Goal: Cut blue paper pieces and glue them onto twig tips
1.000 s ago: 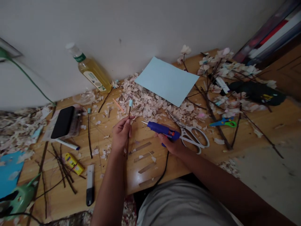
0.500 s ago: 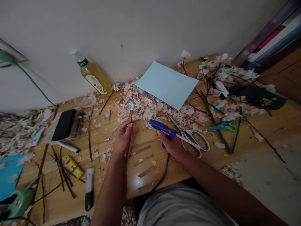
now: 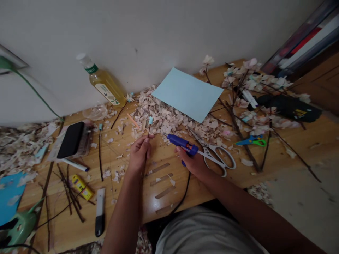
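Observation:
Between the thumb and fingers of my left hand (image 3: 140, 150) is a thin brown twig (image 3: 148, 132), held upright. Light blue paper (image 3: 150, 120) caps its top end. My right hand (image 3: 189, 158) is closed round a blue glue gun (image 3: 182, 143), whose nozzle points left toward the twig, a short gap away. A black cord runs from the gun down to the table's front edge. Large white-handled scissors (image 3: 218, 157) lie just right of the gun. Beyond both hands spreads a heap of pale dried petals (image 3: 161, 114), with a light blue paper sheet (image 3: 189, 93) on top.
At the left are a bottle (image 3: 104, 84), a black phone (image 3: 71, 140) on a clear box, a marker (image 3: 76, 165), a yellow packet (image 3: 82, 187), a cutter (image 3: 100, 211) and loose twigs (image 3: 69, 190). Flowered branches (image 3: 243, 141) and small blue-green scissors (image 3: 251, 141) lie right.
The paper-capped tip of the twig in my left hand has shifted slightly right and tilted toward the right. My right hand and the glue gun have stayed almost still.

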Demonstrator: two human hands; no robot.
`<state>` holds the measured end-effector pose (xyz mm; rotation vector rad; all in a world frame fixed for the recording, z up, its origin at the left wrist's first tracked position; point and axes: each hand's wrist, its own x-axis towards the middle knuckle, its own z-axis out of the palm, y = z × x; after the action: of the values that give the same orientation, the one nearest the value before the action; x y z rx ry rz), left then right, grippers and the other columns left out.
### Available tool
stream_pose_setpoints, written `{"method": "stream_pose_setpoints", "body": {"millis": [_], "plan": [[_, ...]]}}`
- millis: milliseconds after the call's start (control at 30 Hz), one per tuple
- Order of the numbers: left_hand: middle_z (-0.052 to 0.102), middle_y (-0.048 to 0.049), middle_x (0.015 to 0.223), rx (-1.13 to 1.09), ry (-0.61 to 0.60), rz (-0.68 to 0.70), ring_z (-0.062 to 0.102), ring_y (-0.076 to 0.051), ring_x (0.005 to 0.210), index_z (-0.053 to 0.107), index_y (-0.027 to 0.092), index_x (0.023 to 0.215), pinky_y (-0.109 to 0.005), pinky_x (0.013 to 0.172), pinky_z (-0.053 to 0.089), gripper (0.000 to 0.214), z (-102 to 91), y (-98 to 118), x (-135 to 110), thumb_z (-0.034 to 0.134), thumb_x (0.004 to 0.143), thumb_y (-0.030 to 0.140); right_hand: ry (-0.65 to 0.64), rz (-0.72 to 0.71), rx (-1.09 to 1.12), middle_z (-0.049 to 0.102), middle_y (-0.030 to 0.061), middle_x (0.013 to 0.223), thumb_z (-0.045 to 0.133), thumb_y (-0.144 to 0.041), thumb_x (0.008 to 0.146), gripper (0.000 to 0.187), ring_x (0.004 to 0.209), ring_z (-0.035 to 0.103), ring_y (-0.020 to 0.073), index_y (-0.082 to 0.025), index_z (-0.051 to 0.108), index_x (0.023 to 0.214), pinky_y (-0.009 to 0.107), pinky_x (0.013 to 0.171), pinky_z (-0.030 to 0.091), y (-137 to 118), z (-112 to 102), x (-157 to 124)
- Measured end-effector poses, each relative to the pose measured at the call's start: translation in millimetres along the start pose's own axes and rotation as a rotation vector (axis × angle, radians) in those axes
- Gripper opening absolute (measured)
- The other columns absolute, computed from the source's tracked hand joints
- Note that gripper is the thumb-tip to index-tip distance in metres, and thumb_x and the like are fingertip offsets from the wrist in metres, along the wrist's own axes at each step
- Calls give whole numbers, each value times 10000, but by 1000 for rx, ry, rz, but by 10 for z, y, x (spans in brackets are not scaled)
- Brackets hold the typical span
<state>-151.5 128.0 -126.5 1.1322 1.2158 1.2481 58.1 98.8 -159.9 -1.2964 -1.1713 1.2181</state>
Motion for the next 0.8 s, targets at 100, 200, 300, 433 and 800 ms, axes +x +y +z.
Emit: {"method": "stream_pose_setpoints", "body": {"millis": [100,200,300,433,800], "plan": [[403,78,421,2,-9,-9,295,-79,385,723,151,1071,-229,447,191,375,18,24,-20,629,980,502,11,-23,23,540,-33,572,684,-569,893,342,486,482,142,-234,683,823,265,442,394,-68,5,-6],[409,75,412,22,-41,-13,296,-81,376,722,141,1078,-234,447,206,414,15,26,-24,597,994,527,9,-41,37,523,-37,566,665,-575,906,341,476,462,144,-239,680,844,270,435,381,-106,3,-4],[420,72,404,46,-55,-10,300,-84,366,719,140,1105,-234,444,217,432,-2,15,-19,574,1007,535,5,-56,35,523,-35,571,656,-581,909,344,474,461,146,-244,674,842,275,443,387,-111,-1,5],[429,71,399,54,-68,-4,305,-86,358,718,142,1119,-235,435,216,438,-18,4,-15,560,1015,536,18,-66,16,582,-8,647,650,-591,908,355,518,513,161,-242,676,850,284,463,412,-79,-11,7],[396,80,408,14,-21,-19,290,-84,368,721,155,1068,-231,431,193,411,24,16,-15,623,972,542,238,-32,141,517,-11,618,572,-740,878,479,524,469,174,-267,600,805,307,476,423,-117,-30,2]]}}
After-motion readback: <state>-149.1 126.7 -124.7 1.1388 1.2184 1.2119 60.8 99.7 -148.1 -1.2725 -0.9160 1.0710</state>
